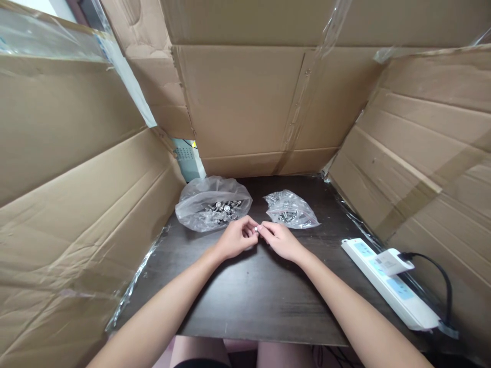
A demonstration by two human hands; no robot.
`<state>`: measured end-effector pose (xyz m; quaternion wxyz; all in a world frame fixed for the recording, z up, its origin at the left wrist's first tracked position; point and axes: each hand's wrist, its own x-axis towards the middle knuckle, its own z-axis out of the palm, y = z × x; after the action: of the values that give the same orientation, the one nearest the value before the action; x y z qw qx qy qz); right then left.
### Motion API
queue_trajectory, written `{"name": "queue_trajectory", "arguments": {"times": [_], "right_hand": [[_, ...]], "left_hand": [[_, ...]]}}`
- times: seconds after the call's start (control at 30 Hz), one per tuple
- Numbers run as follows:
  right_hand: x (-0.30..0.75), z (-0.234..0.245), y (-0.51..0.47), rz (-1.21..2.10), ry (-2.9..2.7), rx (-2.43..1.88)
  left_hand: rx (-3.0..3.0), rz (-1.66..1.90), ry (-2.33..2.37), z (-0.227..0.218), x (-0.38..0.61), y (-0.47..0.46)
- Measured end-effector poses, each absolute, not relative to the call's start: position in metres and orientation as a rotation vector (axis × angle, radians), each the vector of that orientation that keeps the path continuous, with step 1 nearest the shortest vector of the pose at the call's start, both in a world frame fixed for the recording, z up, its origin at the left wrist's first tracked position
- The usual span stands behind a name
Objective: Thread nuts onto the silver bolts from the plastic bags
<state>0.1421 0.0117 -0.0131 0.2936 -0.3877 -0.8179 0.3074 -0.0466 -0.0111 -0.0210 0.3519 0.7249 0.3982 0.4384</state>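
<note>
Both hands meet above the middle of the dark table point(245, 291), fingertips close together. Between them shows a small, pale, shiny metal piece point(256, 229), too small to name for certain. My left hand point(238, 238) pinches at it from one side, with thumb and forefinger curled. From the other side my right hand point(281, 239) pinches it too. Just beyond the left hand lies an open clear plastic bag point(192, 204) with many metal screw-like fittings point(226, 208) inside. Beyond the right hand is a smaller zip bag point(305, 217) holding small metal screws point(287, 215).
On the right lies a white power strip point(406, 309) with a white plug adapter point(391, 261) and a black cable point(447, 276). Cardboard walls point(253, 102) enclose the table at the back and both sides. A pale perforated box point(187, 158) shows through a gap at back left.
</note>
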Motion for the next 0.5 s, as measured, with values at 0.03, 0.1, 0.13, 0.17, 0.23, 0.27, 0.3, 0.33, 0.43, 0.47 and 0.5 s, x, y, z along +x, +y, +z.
{"name": "queue_trajectory", "arguments": {"times": [0.03,0.1,0.13,0.17,0.23,0.27,0.3,0.33,0.43,0.47,0.5], "right_hand": [[0.1421,-0.0131,0.0117,0.819,-2.176,-1.028],[0.1424,-0.0126,0.0114,0.828,-2.168,-1.021],[0.1427,-0.0121,0.0111,0.836,-2.164,-1.021],[0.1429,-0.0114,0.0108,0.844,-2.159,-1.020],[0.1434,-0.0101,0.0103,0.863,-2.150,-1.012],[0.1435,-0.0094,0.0101,0.872,-2.147,-1.006],[0.1436,-0.0090,0.0100,0.884,-2.142,-1.002],[0.1437,-0.0086,0.0100,0.895,-2.137,-1.002],[0.1440,-0.0083,0.0100,0.915,-2.130,-1.004],[0.1441,-0.0083,0.0099,0.913,-2.131,-1.000],[0.1441,-0.0083,0.0098,0.908,-2.133,-0.995]], "left_hand": [[1.869,1.137,1.031,-0.0210,-0.0466,-0.0108],[1.869,1.130,1.035,-0.0213,-0.0466,-0.0102],[1.873,1.122,1.036,-0.0214,-0.0466,-0.0100],[1.878,1.113,1.037,-0.0216,-0.0467,-0.0098],[1.882,1.104,1.041,-0.0218,-0.0467,-0.0097],[1.880,1.104,1.045,-0.0218,-0.0467,-0.0097],[1.877,1.107,1.052,-0.0218,-0.0466,-0.0098],[1.875,1.110,1.058,-0.0216,-0.0466,-0.0099],[1.875,1.110,1.065,-0.0210,-0.0463,-0.0103],[1.877,1.108,1.062,-0.0208,-0.0462,-0.0106],[1.880,1.105,1.056,-0.0206,-0.0462,-0.0108]]}}
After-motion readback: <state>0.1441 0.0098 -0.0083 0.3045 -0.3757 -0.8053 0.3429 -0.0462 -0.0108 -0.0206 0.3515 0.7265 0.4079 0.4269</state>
